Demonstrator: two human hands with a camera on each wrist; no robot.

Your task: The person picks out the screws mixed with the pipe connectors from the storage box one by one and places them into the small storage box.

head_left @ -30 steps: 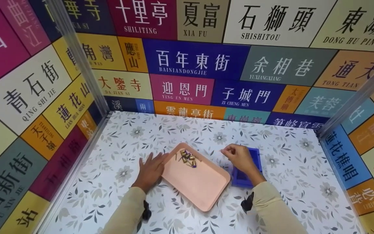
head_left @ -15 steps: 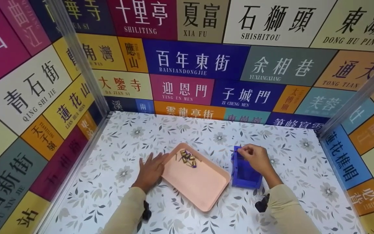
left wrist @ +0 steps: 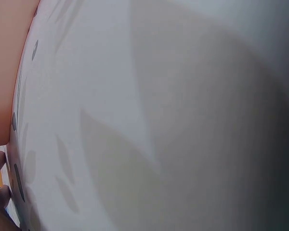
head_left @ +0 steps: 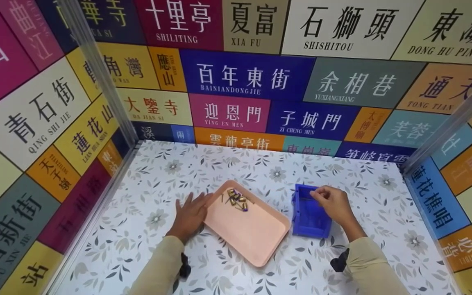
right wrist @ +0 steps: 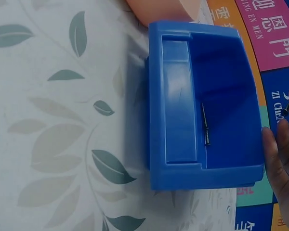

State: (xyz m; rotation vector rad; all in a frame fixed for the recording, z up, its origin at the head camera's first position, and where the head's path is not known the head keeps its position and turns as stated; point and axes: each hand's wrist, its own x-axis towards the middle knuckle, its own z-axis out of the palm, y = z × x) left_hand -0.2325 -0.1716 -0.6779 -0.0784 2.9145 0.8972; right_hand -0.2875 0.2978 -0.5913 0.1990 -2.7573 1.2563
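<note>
Blue plastic bin [head_left: 310,231] sits on the desk [head_left: 117,241], just beside the right corner of the tray; right wrist view shows at least one thin screw [right wrist: 206,126] lying inside, along the near wall. Right grip [head_left: 336,203] is above the bin's far right side, thumb and fingertips drawn together, pinching what looks like a small dark piece [right wrist: 285,111]; too tiny to say for sure if it's a screw. Likely slip-up: a loose pinch drops that piece on the rim or outside, where it could get lost in the leaf print. Knuckles catching the bin wall could shove the bin too, since no hand steadies it. Peach tray [head_left: 246,233] next, set at an angle, a tangled pile of thin screws and brass-coloured pieces [head_left: 236,200] toward its far end; picking from that clump could drag out extras. Left grip [head_left: 191,216] is released, fingers spread at the tray's left edge, holding nothing; too hard a press there might skid the tray into the bin. Behind: wall [head_left: 244,76] of coloured street-name panels.
</note>
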